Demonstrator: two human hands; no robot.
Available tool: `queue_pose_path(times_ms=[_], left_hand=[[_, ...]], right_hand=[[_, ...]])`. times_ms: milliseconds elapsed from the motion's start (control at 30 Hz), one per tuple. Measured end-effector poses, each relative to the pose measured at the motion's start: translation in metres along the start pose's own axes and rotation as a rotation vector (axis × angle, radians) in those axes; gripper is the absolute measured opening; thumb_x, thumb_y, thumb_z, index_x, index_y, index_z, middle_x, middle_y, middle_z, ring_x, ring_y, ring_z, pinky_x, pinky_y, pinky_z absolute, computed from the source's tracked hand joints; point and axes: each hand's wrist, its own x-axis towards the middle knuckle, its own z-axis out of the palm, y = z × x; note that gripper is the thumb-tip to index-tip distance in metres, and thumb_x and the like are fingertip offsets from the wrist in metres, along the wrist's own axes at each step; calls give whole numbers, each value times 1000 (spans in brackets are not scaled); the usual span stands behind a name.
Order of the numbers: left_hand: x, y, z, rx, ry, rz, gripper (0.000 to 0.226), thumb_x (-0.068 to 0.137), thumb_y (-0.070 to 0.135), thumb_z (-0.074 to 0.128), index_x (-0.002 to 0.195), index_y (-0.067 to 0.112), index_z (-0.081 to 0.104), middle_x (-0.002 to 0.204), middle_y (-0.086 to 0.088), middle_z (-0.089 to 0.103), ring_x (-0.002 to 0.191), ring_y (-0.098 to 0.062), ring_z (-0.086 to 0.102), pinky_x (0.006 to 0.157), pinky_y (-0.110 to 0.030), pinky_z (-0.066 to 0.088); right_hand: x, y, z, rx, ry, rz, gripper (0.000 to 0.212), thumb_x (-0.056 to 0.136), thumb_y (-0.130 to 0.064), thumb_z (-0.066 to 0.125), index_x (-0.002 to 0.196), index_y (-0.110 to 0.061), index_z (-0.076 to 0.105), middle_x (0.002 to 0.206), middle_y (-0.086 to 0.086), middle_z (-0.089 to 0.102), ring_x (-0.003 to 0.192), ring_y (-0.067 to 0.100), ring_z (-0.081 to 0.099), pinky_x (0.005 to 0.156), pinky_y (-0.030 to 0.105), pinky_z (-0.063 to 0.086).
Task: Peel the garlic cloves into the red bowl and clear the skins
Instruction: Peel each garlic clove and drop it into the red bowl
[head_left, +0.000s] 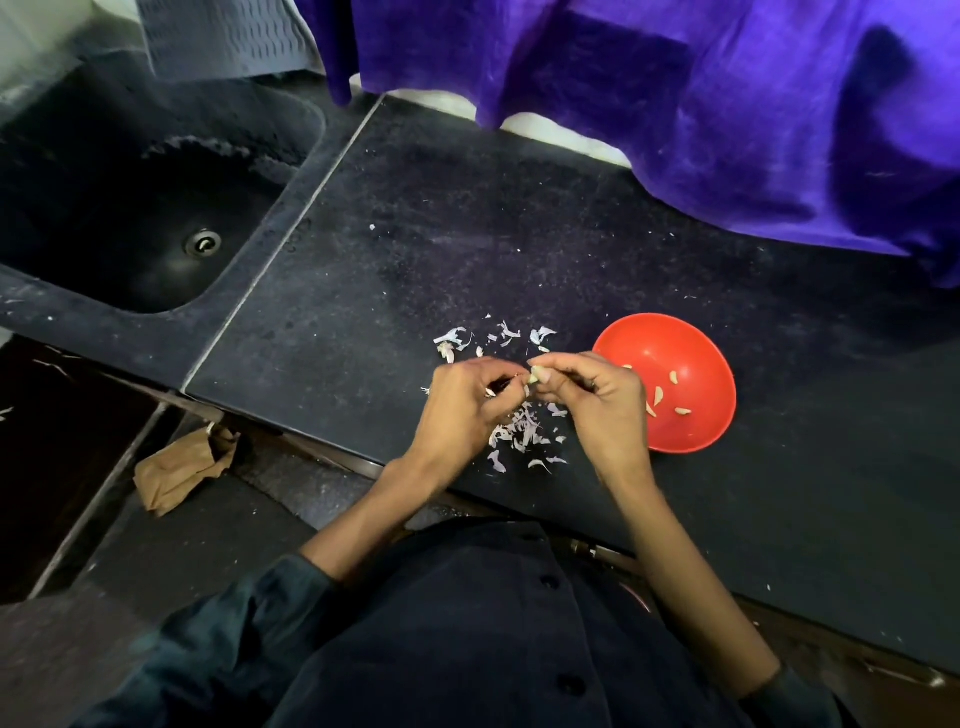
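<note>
Both forearms reach forward, bare below pushed-up sleeves; the left hand (467, 400) and right hand (592, 395) meet fingertip to fingertip, fingers curled in a pinch.

Dark speckled stone countertop (467, 234), dull sheen, pale seam line running diagonally. Sunken black stone sink (130, 208) with round metal drain (203, 243), far left of the hands. Purple velvet curtain (675, 104) hanging along the far edge. Grey ribbed cloth (223, 36), far upper left. Crumpled brown paper bag (182, 467) on dark floor (62, 649), lower left.
</note>
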Motion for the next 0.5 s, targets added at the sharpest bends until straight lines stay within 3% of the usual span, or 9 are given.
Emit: queue_pose_path(times_ms=[133,267,367,500], left_hand=[[2,3,-3,-346,-71,-224,16,93,3,60,87,11,73,71,-6,65,56,-8,61,51,-27,57],[2,10,-8,-625,-143,-374,14,95,0,55,95,-2,69,80,-14,64,65,-11,59,48,-23,55],[1,9,-9,-663,-145,-369,15,95,1,54,93,0,69,74,-7,65,64,-10,60,47,-24,55],[0,2,-9,-513,-113,-249,14,95,3,56,93,6,70,72,4,68,65,-8,61,48,-26,56]], right_hand=[[1,-6,-3,122,-75,58,18,86,5,64,92,-11,73,89,12,69,75,19,70,70,26,57],[-2,-10,-4,351,-176,161,13,84,-5,63,95,-7,71,82,9,72,73,22,70,70,29,57],[-4,-11,-4,436,-198,205,16,83,-9,63,95,-10,72,82,9,71,76,22,68,70,28,56],[-4,-11,-3,378,-185,190,20,81,-11,67,100,-8,71,89,8,71,85,21,67,75,29,57]])
